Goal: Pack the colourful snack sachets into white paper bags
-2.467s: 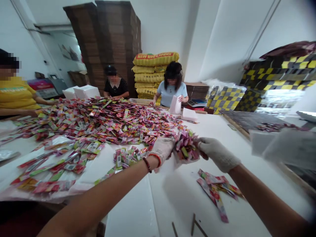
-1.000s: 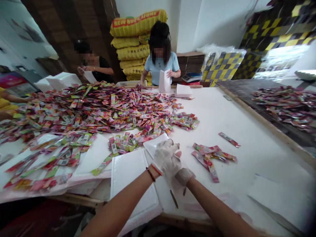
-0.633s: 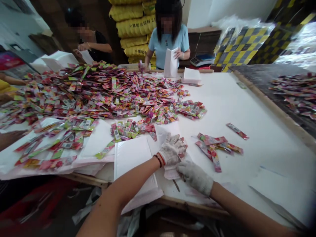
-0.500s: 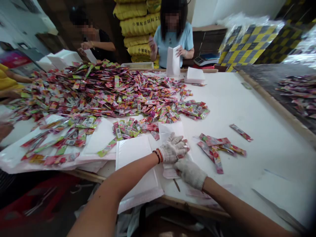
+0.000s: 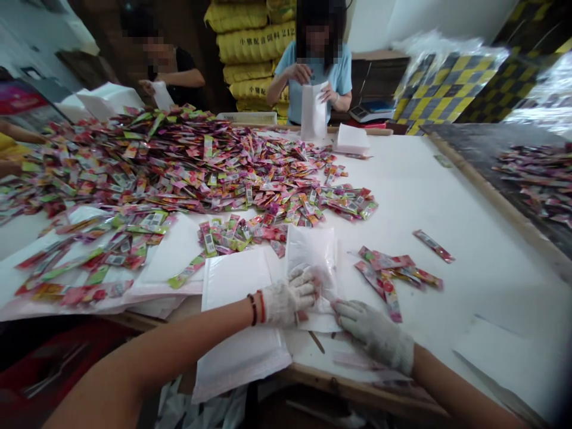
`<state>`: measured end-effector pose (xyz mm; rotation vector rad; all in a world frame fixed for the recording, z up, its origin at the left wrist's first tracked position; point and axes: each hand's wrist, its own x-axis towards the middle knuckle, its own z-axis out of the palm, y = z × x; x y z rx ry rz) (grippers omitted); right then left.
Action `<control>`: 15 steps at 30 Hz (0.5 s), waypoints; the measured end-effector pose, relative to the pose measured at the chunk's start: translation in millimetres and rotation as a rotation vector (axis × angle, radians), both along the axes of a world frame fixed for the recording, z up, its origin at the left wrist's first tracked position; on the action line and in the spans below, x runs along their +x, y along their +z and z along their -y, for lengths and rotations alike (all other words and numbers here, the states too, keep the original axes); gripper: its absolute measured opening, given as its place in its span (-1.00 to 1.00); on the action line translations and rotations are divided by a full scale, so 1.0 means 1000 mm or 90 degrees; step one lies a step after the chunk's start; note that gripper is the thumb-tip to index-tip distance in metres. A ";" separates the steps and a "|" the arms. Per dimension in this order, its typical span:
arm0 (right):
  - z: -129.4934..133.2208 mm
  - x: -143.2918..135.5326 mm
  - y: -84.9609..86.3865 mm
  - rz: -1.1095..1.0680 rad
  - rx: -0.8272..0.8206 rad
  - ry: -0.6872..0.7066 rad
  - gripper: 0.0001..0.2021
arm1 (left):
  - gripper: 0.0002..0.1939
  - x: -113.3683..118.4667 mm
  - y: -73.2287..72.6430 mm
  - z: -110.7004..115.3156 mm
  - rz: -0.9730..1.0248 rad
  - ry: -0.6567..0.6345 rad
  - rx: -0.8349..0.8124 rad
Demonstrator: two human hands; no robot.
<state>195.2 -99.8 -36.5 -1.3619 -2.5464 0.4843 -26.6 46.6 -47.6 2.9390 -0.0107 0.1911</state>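
The gloved hands have drawn apart since a moment ago. The right hand point(image 5: 373, 333) touches a white envelope's point(image 5: 310, 253) near corner; whether it pinches, I cannot tell. The left hand point(image 5: 290, 295), fingers loosely spread, lies over the envelope, gripping nothing. Loose packets point(image 5: 388, 260) lie just beyond the right hand; farther off, a packet heap point(image 5: 179, 167).

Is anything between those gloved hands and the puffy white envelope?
Nothing visible: the left hand lies on the envelope, and the right hand is at its lower right edge. Loose sachets lie to the right, not between.
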 end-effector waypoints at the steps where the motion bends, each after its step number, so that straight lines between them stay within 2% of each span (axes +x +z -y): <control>1: -0.001 0.004 -0.008 -0.027 0.022 0.009 -0.71 | -0.47 -0.010 0.004 0.005 -0.010 0.004 -0.033; 3: -0.002 0.010 -0.016 -0.099 0.035 -0.040 -0.73 | -0.49 -0.029 0.010 0.010 -0.030 0.035 -0.114; 4: -0.003 0.011 -0.016 -0.131 0.015 -0.092 -0.74 | -0.59 -0.036 0.013 0.011 -0.035 0.067 -0.157; 6: -0.007 0.012 -0.009 -0.171 -0.071 -0.225 -0.75 | -0.82 -0.043 0.016 0.008 -0.033 0.165 -0.249; 7: -0.011 0.011 -0.004 -0.176 -0.121 -0.290 -0.74 | -0.84 -0.043 0.017 0.004 -0.033 0.225 -0.294; 9: -0.023 0.008 0.006 -0.166 -0.192 -0.395 -0.72 | -0.79 -0.039 0.016 -0.003 -0.042 0.350 -0.381; 11: -0.038 0.005 0.012 -0.133 -0.218 -0.477 -0.74 | -0.76 -0.029 0.012 -0.011 -0.073 0.453 -0.458; 15: -0.061 -0.001 0.009 -0.054 -0.217 -0.619 -0.88 | -0.78 -0.009 0.007 -0.020 -0.090 0.622 -0.568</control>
